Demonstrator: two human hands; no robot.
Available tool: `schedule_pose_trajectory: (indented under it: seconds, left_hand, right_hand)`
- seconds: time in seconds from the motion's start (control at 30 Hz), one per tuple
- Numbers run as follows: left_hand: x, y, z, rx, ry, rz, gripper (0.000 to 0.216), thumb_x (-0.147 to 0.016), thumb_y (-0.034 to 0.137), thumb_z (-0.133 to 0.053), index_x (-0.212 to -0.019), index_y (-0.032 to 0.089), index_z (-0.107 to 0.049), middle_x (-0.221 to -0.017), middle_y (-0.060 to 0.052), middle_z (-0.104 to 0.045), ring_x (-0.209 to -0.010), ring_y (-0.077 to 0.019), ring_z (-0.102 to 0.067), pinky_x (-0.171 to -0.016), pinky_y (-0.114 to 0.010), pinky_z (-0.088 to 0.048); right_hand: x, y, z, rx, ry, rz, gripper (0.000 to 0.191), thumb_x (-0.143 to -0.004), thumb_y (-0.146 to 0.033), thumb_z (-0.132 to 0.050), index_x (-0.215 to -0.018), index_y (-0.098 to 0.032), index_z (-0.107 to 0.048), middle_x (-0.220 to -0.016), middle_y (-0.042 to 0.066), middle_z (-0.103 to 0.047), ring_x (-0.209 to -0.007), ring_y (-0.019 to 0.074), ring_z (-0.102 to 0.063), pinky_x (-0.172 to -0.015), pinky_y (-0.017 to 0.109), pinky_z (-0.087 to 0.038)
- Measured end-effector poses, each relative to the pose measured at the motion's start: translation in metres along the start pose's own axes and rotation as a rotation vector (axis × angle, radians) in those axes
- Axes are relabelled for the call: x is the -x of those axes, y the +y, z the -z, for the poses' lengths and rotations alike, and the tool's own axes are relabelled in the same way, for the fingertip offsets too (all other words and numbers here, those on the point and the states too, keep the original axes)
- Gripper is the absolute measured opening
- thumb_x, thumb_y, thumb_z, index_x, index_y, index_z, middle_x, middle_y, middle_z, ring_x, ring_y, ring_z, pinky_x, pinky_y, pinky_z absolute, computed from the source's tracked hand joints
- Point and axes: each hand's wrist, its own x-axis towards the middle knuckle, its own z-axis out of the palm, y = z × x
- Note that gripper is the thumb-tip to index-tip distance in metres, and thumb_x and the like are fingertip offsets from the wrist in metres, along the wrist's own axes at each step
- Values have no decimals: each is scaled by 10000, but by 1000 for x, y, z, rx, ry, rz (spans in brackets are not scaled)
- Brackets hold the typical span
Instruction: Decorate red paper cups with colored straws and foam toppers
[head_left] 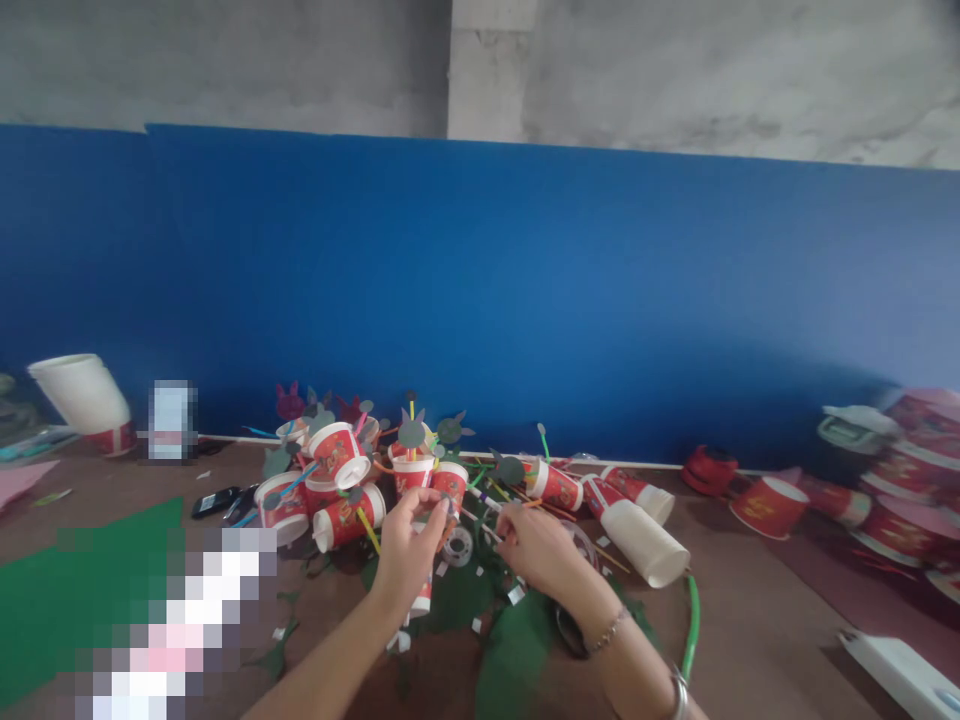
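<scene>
My left hand (405, 545) is closed around a red paper cup (422, 597) that pokes out below the palm. Its fingertips pinch at a thin stick near the cup's top. My right hand (536, 545) is closed in a pinch on the other end of a thin stick or straw (480, 497), just beside the left hand. A roll of clear tape (457, 546) lies between the two hands. Right behind them is a heap of red paper cups (341, 470) with coloured straws and grey paper flowers (411, 433) stuck in them.
Green paper sheets (90, 575) lie at the left and under my wrists. A stack of white cups (645, 540) lies on its side to the right, with more red cups (769, 505) farther right. A blue wall panel (525, 300) runs behind the table. A black phone (214, 500) lies left of the heap.
</scene>
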Motion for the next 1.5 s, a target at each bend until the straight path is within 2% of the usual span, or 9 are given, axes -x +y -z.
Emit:
schedule_pose_trajectory:
  seconds: [0.17,0.27,0.47,0.7,0.83,1.0,1.17,1.3,1.5]
  left_hand:
    - [-1,-7,-1,-37,-16,-48,187,-781,345,-575,-763,163,-614,-735,-47,-680,-707,-196,-655,-629,-271,-518]
    - [1,-9,-2,-100,-82,-72,177,-801,340,-556,-774,177,-620,-746,-36,-681,-681,-182,-646,-621,-263,-511]
    - [2,-12,-2,-194,-167,-91,166,-835,305,-512,-783,189,-618,-769,-45,-687,-706,-187,-647,-586,-250,-495]
    - [7,-15,-6,-214,-233,-169,139,-802,211,-533,-872,211,-654,-864,-49,-696,-851,-214,-655,-720,-302,-516]
    - [10,-9,-8,-170,-272,-156,167,-776,153,-527,-874,211,-649,-880,-48,-705,-863,-209,-663,-778,-319,-514]
    - [9,-3,-6,-118,-287,-90,260,-780,145,-512,-1016,227,-583,-933,-45,-708,-799,-189,-674,-717,-303,-530]
    - [0,-15,2,-575,-83,-347,251,-831,219,-497,-1073,180,-547,-1017,-109,-656,-937,-263,-619,-787,-402,-492]
    - [-2,-23,2,-1031,-109,-396,147,-867,174,-450,-938,154,-577,-807,-85,-650,-761,-262,-634,-672,-366,-456]
    - [18,-10,-5,-1045,-200,-683,224,-861,60,-394,-994,180,-529,-752,-35,-608,-631,-202,-590,-601,-307,-401]
  right_hand:
    - [-8,21,6,149,38,-112,285,-817,-130,-415,-746,-132,-691,-823,156,-714,-784,258,-647,-635,303,-350]
    - [-11,23,6,135,31,-108,265,-817,-142,-438,-752,-164,-695,-813,113,-718,-808,241,-644,-675,299,-364]
    - [-13,26,10,103,63,-165,256,-823,-134,-452,-835,-111,-707,-944,183,-702,-928,286,-623,-753,337,-395]
    - [-4,-7,4,-584,-74,159,144,-722,-205,-564,-762,-182,-700,-779,26,-714,-734,177,-627,-660,242,-437]
    - [-5,-17,-8,-645,97,71,144,-684,-189,-568,-785,-172,-669,-733,27,-687,-708,179,-604,-658,258,-434]
    - [-6,-17,-9,-680,119,123,97,-696,-186,-544,-698,-171,-641,-709,24,-664,-704,178,-589,-654,258,-427]
    - [-7,-14,-5,-684,207,50,91,-704,-218,-532,-677,-174,-608,-655,13,-644,-645,168,-573,-621,257,-422]
    - [-13,-8,-9,-733,216,-2,79,-684,-237,-543,-646,-179,-580,-599,-3,-611,-592,157,-549,-573,252,-402]
    - [-20,1,-16,-806,273,-18,94,-689,-263,-548,-652,-178,-567,-585,-9,-576,-580,150,-521,-567,256,-395]
